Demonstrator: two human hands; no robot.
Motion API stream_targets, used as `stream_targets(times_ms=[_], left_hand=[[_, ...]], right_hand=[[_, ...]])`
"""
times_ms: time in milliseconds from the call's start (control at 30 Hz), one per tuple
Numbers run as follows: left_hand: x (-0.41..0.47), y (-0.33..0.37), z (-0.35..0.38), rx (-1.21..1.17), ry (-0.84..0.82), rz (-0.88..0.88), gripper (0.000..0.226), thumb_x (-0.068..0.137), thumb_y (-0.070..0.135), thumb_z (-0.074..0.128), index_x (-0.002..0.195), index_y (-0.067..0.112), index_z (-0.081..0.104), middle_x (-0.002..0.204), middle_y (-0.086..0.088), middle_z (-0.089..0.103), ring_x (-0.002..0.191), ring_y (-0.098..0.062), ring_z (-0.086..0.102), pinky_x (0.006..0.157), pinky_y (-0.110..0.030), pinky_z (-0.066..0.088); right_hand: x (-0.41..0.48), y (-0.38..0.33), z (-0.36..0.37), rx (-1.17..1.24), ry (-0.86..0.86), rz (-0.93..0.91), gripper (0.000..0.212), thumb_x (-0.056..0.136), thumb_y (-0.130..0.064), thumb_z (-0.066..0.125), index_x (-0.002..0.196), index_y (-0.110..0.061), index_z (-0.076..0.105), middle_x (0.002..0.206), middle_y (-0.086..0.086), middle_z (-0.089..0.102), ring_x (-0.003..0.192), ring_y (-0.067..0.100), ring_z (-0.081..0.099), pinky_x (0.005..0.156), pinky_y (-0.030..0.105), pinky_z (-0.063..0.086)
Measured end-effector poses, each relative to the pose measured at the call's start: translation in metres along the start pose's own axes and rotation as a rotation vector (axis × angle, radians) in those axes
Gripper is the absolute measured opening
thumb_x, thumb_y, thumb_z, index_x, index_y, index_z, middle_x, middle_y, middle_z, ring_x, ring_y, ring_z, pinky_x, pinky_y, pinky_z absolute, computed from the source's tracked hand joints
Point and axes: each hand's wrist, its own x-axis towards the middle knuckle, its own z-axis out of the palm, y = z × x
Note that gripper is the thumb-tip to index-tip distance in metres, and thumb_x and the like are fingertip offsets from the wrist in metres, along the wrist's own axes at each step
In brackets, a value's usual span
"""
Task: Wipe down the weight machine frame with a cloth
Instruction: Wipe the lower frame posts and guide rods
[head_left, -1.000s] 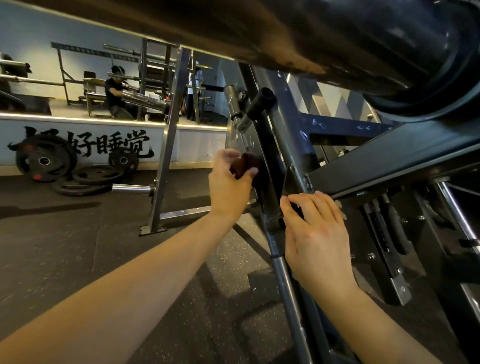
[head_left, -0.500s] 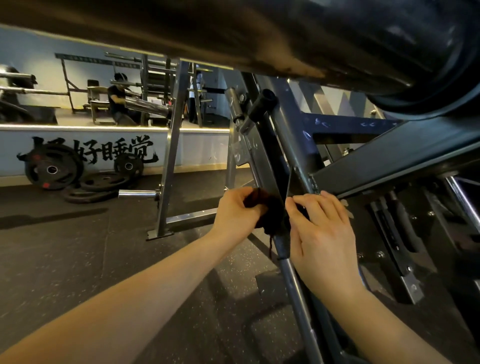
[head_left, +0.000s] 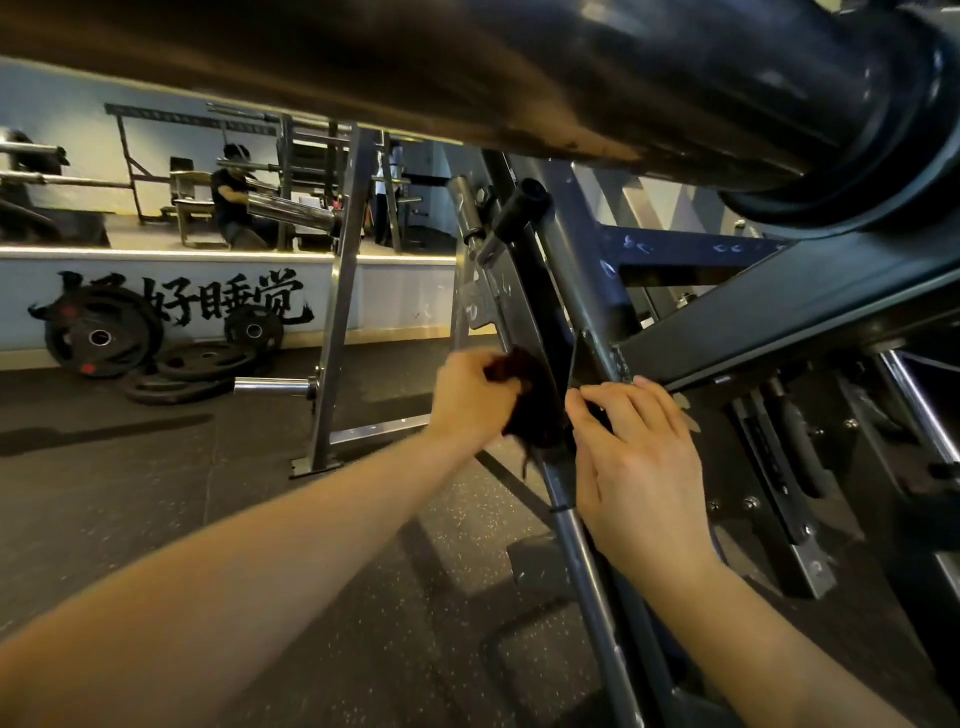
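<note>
Head view: left hand (head_left: 470, 397) curls its grip around a dark cloth (head_left: 530, 410), pressing it against the slanted black frame bar (head_left: 537, 306). Right hand (head_left: 636, 457) rests beside it on the frame, fingers (head_left: 618, 400) relaxed, holding nothing.

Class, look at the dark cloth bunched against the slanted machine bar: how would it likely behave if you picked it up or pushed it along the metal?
The dark cloth looks floppy: it crumples under the left hand, and a strand dangles below. It is probably light, since fingers alone hold it bunched. Pushed along the slanted bar, it would likely slide and mould round it rather than roll.
</note>
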Motion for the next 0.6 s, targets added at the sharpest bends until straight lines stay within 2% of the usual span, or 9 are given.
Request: stream_targets(times_ms=[100, 200, 233, 333, 367, 433, 500, 600], left_hand=[[0.049, 0.030, -0.017, -0.173, 0.193, -0.047, 0.024, 0.093, 0.011, 0.071, 0.111, 0.024, 0.064, 0.100, 0.010, 0.065, 0.101, -0.012, 0.064, 0.096, -0.038, 0.057], [0.075, 0.047, -0.021, -0.091, 0.359, 0.056, 0.026, 0.092, 0.017, 0.075, 0.117, 0.017, 0.069, 0.096, 0.012, 0.064, 0.101, -0.011, 0.063, 0.100, -0.035, 0.054], [0.071, 0.047, -0.017, -0.139, 0.359, 0.028, 0.024, 0.093, 0.019, 0.073, 0.117, 0.019, 0.070, 0.098, 0.010, 0.067, 0.103, -0.013, 0.065, 0.098, -0.035, 0.055], [0.042, 0.029, -0.005, -0.225, 0.222, -0.072, 0.021, 0.098, 0.016, 0.066, 0.117, 0.022, 0.069, 0.101, 0.007, 0.069, 0.104, -0.015, 0.067, 0.082, -0.027, 0.056], [0.033, 0.022, -0.004, -0.174, 0.153, -0.066, 0.017, 0.097, 0.015, 0.066, 0.112, 0.024, 0.069, 0.102, 0.005, 0.070, 0.104, -0.016, 0.068, 0.082, -0.028, 0.057], [0.029, 0.020, -0.009, -0.098, 0.063, -0.040, 0.016, 0.096, 0.013, 0.068, 0.099, 0.030, 0.067, 0.101, 0.004, 0.071, 0.102, -0.014, 0.067, 0.091, -0.033, 0.056], [0.049, 0.028, -0.018, -0.074, 0.108, -0.009, 0.017, 0.096, 0.012, 0.068, 0.099, 0.028, 0.066, 0.101, 0.006, 0.068, 0.102, -0.012, 0.064, 0.097, -0.035, 0.053], [0.079, 0.046, -0.023, -0.050, 0.291, 0.048, 0.018, 0.093, 0.018, 0.072, 0.111, 0.021, 0.069, 0.100, 0.006, 0.067, 0.100, -0.013, 0.064, 0.100, -0.038, 0.054]], right_hand=[[0.001, 0.000, -0.001, 0.004, 0.001, 0.007, 0.032, 0.095, -0.010, 0.051, 0.116, -0.002, 0.074, 0.114, 0.013, 0.072, 0.110, 0.029, 0.067, 0.111, 0.048, 0.044], [0.001, -0.001, -0.003, 0.000, -0.008, 0.020, 0.032, 0.090, -0.009, 0.055, 0.115, -0.001, 0.074, 0.112, 0.013, 0.072, 0.108, 0.030, 0.067, 0.111, 0.048, 0.044], [0.001, -0.001, -0.003, -0.002, -0.010, 0.023, 0.033, 0.090, -0.009, 0.054, 0.115, -0.002, 0.074, 0.112, 0.014, 0.072, 0.108, 0.030, 0.067, 0.111, 0.048, 0.044], [0.000, -0.002, -0.001, 0.002, -0.007, 0.026, 0.034, 0.092, -0.010, 0.050, 0.115, -0.002, 0.074, 0.113, 0.014, 0.072, 0.108, 0.030, 0.067, 0.111, 0.048, 0.045], [0.000, -0.002, 0.000, 0.004, 0.000, 0.018, 0.036, 0.093, -0.012, 0.047, 0.115, -0.002, 0.074, 0.113, 0.013, 0.072, 0.108, 0.030, 0.067, 0.110, 0.048, 0.045], [-0.001, 0.000, 0.000, 0.004, 0.009, 0.009, 0.041, 0.094, -0.016, 0.042, 0.114, -0.002, 0.075, 0.113, 0.013, 0.073, 0.109, 0.029, 0.068, 0.110, 0.048, 0.046], [-0.002, 0.001, 0.001, 0.010, 0.018, 0.005, 0.041, 0.095, -0.017, 0.042, 0.116, -0.003, 0.074, 0.114, 0.012, 0.073, 0.110, 0.028, 0.067, 0.110, 0.048, 0.045], [-0.002, 0.002, 0.002, 0.007, 0.016, -0.008, 0.040, 0.095, -0.016, 0.043, 0.117, -0.004, 0.074, 0.114, 0.011, 0.073, 0.111, 0.028, 0.067, 0.111, 0.047, 0.043]])
